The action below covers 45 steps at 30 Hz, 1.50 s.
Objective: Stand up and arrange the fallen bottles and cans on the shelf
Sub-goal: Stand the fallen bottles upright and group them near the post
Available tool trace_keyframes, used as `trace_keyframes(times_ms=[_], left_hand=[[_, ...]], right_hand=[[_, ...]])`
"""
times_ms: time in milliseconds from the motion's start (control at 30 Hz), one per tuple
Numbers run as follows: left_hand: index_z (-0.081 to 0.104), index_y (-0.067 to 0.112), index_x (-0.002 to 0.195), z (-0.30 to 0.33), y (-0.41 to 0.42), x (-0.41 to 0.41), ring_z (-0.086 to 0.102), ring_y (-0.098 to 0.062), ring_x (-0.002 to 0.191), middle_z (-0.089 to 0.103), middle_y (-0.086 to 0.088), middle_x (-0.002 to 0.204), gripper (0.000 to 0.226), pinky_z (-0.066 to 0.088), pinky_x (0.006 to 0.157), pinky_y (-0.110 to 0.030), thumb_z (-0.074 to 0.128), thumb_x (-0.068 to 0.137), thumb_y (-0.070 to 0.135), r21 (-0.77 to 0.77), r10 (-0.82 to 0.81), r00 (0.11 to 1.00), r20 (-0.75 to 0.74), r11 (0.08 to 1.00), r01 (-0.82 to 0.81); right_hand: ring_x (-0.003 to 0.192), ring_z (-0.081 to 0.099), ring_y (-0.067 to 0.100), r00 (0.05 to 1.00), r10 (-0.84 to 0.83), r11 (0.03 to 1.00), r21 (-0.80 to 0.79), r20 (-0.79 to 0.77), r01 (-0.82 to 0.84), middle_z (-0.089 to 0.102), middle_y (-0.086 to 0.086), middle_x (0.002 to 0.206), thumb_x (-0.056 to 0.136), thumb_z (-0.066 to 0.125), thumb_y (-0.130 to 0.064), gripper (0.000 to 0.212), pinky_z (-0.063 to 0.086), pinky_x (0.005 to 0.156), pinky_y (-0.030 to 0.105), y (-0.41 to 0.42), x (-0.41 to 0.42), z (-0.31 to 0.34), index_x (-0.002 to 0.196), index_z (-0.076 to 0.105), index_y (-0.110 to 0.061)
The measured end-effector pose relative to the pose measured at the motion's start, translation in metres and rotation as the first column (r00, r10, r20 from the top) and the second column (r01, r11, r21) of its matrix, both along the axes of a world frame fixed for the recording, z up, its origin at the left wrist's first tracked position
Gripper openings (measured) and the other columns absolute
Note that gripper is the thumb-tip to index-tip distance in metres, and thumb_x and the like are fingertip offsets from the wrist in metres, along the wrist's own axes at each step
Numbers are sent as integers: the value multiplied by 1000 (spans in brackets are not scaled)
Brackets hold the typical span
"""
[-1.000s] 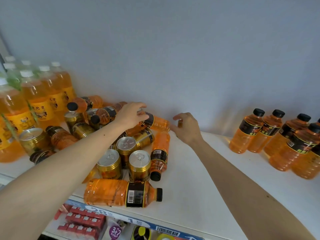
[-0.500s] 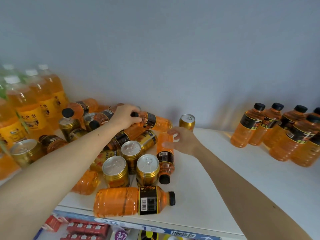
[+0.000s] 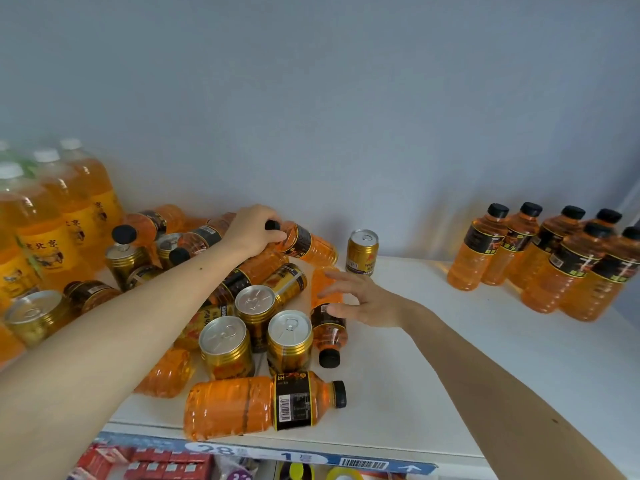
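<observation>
Left hand [image 3: 254,230] clamped on ribbed plastic bottle [image 3: 306,243] of orange liquid, frame centre; right hand [image 3: 367,301] grip apart beside upright gold can [image 3: 362,251].

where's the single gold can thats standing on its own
In the head view, the small gold can stands upright at the back of the white shelf by the wall, just right of the pile, beyond the right hand.

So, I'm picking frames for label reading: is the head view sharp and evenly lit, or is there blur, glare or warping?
Head view: mostly sharp, the barcode on the front fallen bottle is legible; lighting soft, with faint shadows on the back wall; mild glare on the can lids; wide-angle bending leans the standing bottles at right inward; the bottom shelf-edge tags look softer.
</observation>
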<state>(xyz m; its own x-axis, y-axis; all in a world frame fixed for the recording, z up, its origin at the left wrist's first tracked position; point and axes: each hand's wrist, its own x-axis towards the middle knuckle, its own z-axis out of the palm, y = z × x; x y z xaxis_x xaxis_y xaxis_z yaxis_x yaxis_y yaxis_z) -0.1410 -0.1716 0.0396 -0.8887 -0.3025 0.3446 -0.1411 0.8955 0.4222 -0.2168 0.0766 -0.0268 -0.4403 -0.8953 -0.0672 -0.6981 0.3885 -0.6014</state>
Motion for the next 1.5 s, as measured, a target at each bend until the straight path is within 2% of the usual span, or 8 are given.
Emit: trace_keyframes(times_ms=[133, 200, 300, 467, 800, 1100, 1367, 1500], left_hand=[[66, 9, 111, 2, 1, 1, 57, -26, 101, 65, -10, 112, 31, 45, 84, -37, 67, 84, 24, 0, 2, 1000, 10, 1000, -2], [66, 9, 111, 2, 2, 1, 57, -25, 100, 65, -10, 111, 30, 44, 82, -35, 67, 85, 24, -6, 6, 1000, 10, 1000, -6], [65, 9, 113, 2, 5, 2, 58, -25, 100, 64, -10, 112, 32, 44, 81, -34, 67, 85, 24, -8, 8, 1000, 8, 1000, -8], [65, 7, 112, 5, 8, 3, 58, -27, 100, 64, -12, 111, 32, 47, 85, -40, 67, 85, 23, -11, 8, 1000, 9, 1000, -8], [64, 7, 114, 6, 12, 3, 57, -27, 104, 63, -12, 115, 33, 47, 88, -39, 67, 85, 22, -10, 15, 1000, 12, 1000, -15], [66, 7, 111, 7, 13, 0, 58, -26, 102, 65, -11, 112, 29, 45, 85, -35, 66, 86, 21, -14, 11, 1000, -5, 1000, -11], [65, 11, 114, 32, 22, -13, 58, -25, 107, 64, -9, 118, 29, 44, 86, -32, 65, 86, 17, -22, -96, 995, -11, 995, 95], [66, 13, 112, 43, 35, -22, 55, -16, 96, 64, -6, 116, 26, 41, 81, -28, 65, 87, 16, -32, -191, 981, 36, 981, 192]], right_hand=[[137, 18, 1, 999, 39, 997, -64, 38, -37, 30, -18, 151, 84, 68, -45, 37, 16, 116, 45, 10, -1, 15, 119, 61, -34], [138, 10, -4, 990, 109, 993, 45, 93, -113, 26, -19, 153, 80, 71, -47, 50, 12, 115, 40, 12, 1, 21, 127, 55, -40], [144, -10, 3, 986, 162, 953, 255, 33, -165, 11, -21, 157, 71, 76, -53, 64, 4, 115, 48, 19, -2, 27, 130, 49, -49], [145, -16, 12, 979, 204, 901, 397, -27, -177, -4, -20, 157, 62, 85, -48, 80, 8, 116, 55, 29, -1, 34, 132, 44, -53], [141, -28, 16, 967, 200, 926, 352, -155, -135, -7, -25, 154, 54, 84, -55, 80, 13, 115, 56, 27, 14, 12, 121, 41, -52], [138, 10, 20, 966, 197, 964, 211, -166, -161, 26, -17, 143, 57, 82, -52, 64, 33, 109, 48, 28, 14, 10, 114, 54, -46], [111, 50, 3, 972, -35, 999, -16, 233, 40, 49, -25, 121, 64, 85, -35, 51, 46, 77, 13, 36, 10, 49, 109, 63, -45], [103, 65, 25, 734, -165, 951, -91, 659, 296, 63, 7, 119, 70, 82, -21, 47, 58, 77, 41, 43, -3, 70, 114, 68, -18]])
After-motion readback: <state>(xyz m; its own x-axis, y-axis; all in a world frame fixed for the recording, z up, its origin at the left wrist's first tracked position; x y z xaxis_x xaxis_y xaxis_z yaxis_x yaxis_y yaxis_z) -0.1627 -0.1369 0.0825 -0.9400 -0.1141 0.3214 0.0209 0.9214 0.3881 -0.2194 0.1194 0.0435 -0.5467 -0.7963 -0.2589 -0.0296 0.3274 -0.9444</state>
